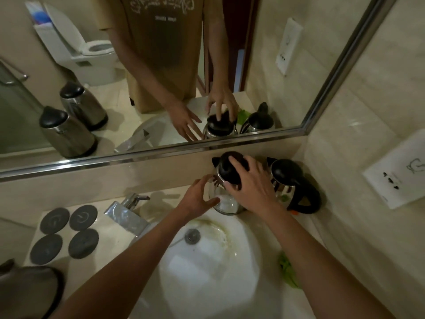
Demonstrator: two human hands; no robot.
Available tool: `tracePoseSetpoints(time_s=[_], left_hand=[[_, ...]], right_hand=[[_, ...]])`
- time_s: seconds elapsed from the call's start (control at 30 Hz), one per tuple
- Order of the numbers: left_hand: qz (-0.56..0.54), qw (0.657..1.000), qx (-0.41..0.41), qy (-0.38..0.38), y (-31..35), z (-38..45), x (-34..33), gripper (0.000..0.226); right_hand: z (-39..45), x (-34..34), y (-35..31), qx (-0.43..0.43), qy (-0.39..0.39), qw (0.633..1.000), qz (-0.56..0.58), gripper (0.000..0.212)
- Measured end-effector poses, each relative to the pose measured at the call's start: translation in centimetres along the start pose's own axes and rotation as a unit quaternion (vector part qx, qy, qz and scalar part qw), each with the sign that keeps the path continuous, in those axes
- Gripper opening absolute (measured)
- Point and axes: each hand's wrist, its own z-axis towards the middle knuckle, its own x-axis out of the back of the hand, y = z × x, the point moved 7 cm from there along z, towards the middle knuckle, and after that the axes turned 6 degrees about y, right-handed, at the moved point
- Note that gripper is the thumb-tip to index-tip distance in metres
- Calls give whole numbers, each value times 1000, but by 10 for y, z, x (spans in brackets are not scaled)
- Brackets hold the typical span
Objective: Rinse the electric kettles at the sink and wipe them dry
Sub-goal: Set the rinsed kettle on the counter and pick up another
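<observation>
The right hand [253,187] is gripping the lid of a kettle [226,180] standing behind the sink [207,261]; the left hand [200,196], fingers spread, is touching its side. A second kettle [292,183] is sitting just right of the grip.

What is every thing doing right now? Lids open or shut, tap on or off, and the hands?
Near kettle: upright, lid shut.
Right hand: gripping its lid.
Left hand: fingers straight, touching its side.
Far kettle: upright, lid shut.
Tap: off.
Sink: stained, no standing water.
Four kettle bases: bare.
</observation>
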Motion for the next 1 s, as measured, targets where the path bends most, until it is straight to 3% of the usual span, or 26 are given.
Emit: tracePoseSetpoints(time_s=[0.13, 0.33, 0.47, 0.67, 1.0], left_hand=[[26, 999, 19, -11, -3, -8, 10, 69], [72, 997, 35, -12, -14, -28, 37, 42], [84, 995, 44, -23, -23, -51, 61, 30], [90, 994, 49, -26, -44, -105, 102, 22], [120, 985, 112, 50, -138, -219, 210, 19]], right_hand=[[6, -7, -18, 14, -46, 997, -62, 65], [-1, 3, -36, 30, -19, 996, -82, 51], [-10, 4, -66, 51, -3, 998, -34, 32], [-42, -16, -148, 82, -95, 992, -5, 17], [-99, -59, -320, 191, -192, 963, 3, 17]])
